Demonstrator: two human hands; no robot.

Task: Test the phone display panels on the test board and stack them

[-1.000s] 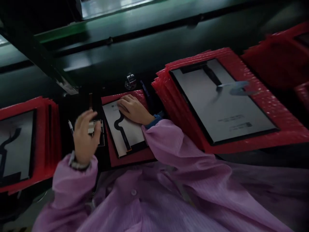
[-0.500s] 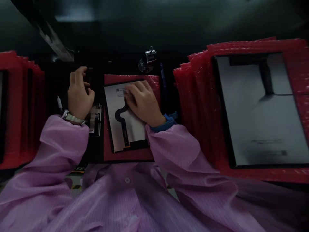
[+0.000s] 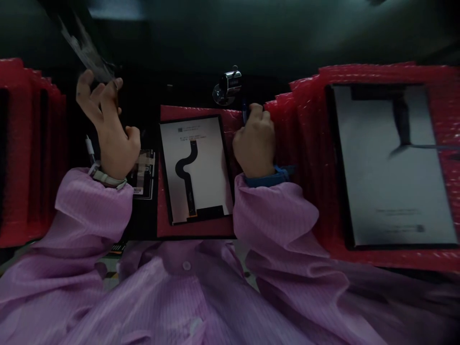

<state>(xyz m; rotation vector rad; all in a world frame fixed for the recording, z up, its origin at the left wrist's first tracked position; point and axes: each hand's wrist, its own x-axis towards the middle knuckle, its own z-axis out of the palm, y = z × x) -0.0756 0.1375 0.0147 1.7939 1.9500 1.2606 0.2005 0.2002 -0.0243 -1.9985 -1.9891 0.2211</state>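
In front of me lies a display panel (image 3: 210, 167), its pale back upward, with a black S-shaped flex cable (image 3: 182, 167) on it. It rests on a red bubble-wrap bag (image 3: 166, 211). To its right my right hand (image 3: 255, 141) is closed with curled fingers at a blue pen (image 3: 245, 111); the fingertips are hidden beneath the hand. My left hand (image 3: 113, 132) is raised left of the panel, its fingers apart and thumb out, just below a clear plastic strip (image 3: 86, 50). Whether the fingertips touch the strip is unclear.
Stacks of red bubble-wrap bags stand left (image 3: 27, 158) and right (image 3: 302, 143); another panel (image 3: 391, 167) lies on the right stack. A metal tally counter (image 3: 230, 84) stands behind the bag. A white pen (image 3: 89, 146) and a small circuit piece (image 3: 145, 175) lie near my left wrist.
My right hand has left the panel's flex cable and moved right to the blue pen, uncovering the panel. My left hand has reached up and slightly left, with its fingers more spread.
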